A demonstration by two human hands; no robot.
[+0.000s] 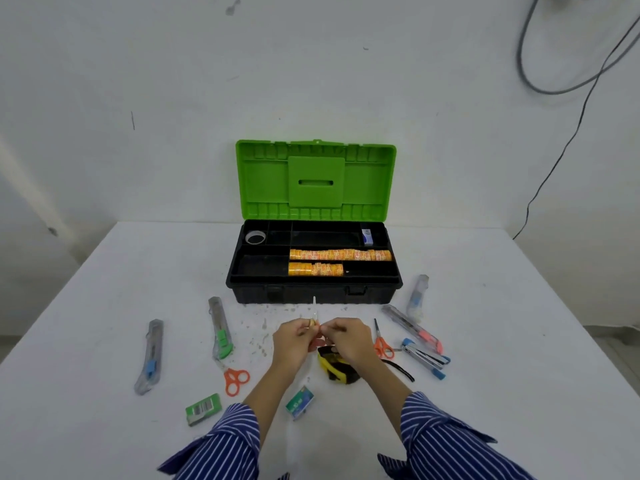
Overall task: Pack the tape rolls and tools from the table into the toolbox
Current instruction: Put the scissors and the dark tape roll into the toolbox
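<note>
Head view showed my left hand (294, 336) and right hand (346, 336) at lower centre, fingers pinched together on a small orange-and-yellow tape roll (314, 323) — I judged a short, level carry best, into the open green-lidded black plastic toolbox (313, 292) just above, beside the stored rolls.

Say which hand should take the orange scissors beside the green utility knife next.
Left, probably. Those orange scissors lie on the left hand's side; the right hand would have to cross over. Both hands now pinch a small item, so one must release first.
</note>
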